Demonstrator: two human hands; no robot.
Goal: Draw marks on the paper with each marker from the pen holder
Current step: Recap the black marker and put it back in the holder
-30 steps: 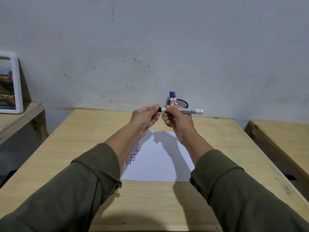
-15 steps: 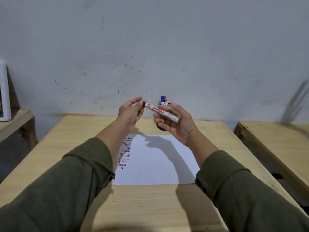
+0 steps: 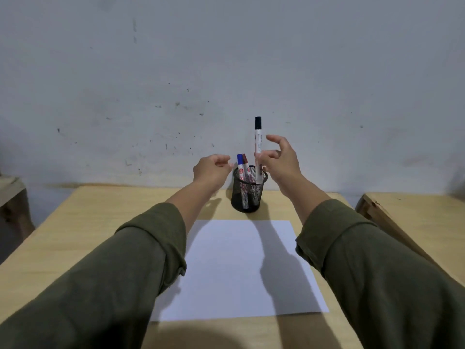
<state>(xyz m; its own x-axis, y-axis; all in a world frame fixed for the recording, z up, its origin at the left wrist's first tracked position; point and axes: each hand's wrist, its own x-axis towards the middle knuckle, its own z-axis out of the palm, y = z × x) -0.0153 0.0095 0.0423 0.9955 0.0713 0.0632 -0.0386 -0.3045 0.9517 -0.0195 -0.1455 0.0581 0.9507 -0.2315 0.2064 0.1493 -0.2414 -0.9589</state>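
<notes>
A black mesh pen holder (image 3: 237, 197) stands at the far middle of the wooden table (image 3: 83, 222). In it lean a blue-capped marker (image 3: 240, 162) and a red-capped marker (image 3: 247, 172). My right hand (image 3: 281, 165) pinches a capped black marker (image 3: 258, 144) upright, its lower end just inside the holder's rim, while my other fingers spread. My left hand (image 3: 211, 170) hovers just left of the holder, loosely curled and holding nothing. A white sheet of paper (image 3: 239, 268) lies in front of the holder; my left sleeve covers its left edge.
A second wooden table (image 3: 415, 217) stands close on the right. The corner of a low wooden shelf (image 3: 10, 190) shows at the far left. A grey wall rises right behind the holder.
My left hand let go of the black marker's cap end. My right hand turned the marker upright and carried it forward over the holder. The view tilted down toward the table.
</notes>
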